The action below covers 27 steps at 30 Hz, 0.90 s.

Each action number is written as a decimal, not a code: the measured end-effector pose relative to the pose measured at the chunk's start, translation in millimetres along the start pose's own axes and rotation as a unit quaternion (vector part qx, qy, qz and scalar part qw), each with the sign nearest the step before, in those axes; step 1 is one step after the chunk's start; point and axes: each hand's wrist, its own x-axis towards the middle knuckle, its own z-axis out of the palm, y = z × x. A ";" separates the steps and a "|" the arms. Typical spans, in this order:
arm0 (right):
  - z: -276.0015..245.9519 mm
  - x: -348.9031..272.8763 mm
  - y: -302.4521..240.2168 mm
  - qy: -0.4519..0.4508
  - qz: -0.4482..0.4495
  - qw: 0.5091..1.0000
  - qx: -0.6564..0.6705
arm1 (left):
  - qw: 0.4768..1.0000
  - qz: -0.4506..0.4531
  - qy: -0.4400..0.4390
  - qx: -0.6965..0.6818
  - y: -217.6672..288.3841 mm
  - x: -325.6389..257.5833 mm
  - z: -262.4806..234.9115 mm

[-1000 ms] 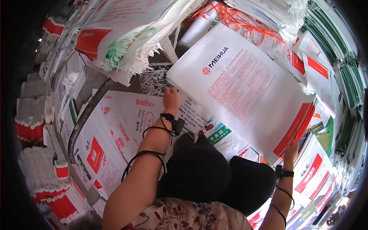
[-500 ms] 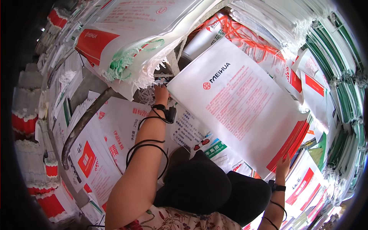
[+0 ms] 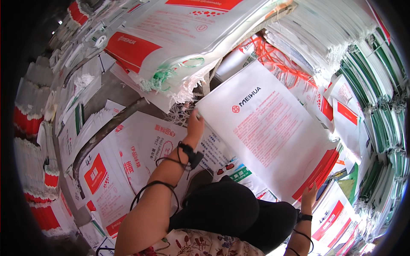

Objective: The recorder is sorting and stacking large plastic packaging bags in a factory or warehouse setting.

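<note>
Stacked sacks all round — both arms outstretched, left hand (image 3: 195,128) and right hand (image 3: 308,197) grasping white sack (image 3: 267,128).

A large white woven sack (image 3: 273,128) lies between the left hand (image 3: 195,126) at its upper-left corner and the right hand (image 3: 308,197) at its lower-right corner, over flat printed sacks (image 3: 141,145); stacked sack bundles (image 3: 367,77) stand right.

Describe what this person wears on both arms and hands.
Both forearms are bare, with no gloves or long sleeves. The left hand has a black device strapped at the wrist, with thin black cables looping down the forearm. The right hand has a black wrist strap and a thin black cable too.
</note>
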 end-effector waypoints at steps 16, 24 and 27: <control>-160.8 31.8 -244.5 0.061 -0.375 0.925 0.031 | 0.936 0.201 -0.185 -0.224 225.6 -34.3 -192.7; -212.2 -61.9 -529.8 0.076 -0.663 0.728 0.160 | 0.942 0.095 0.013 -0.322 231.8 -19.7 -215.4; -186.9 -75.9 -599.0 0.120 -0.693 0.702 0.113 | 0.928 0.136 -0.006 -0.348 227.0 -10.4 -205.4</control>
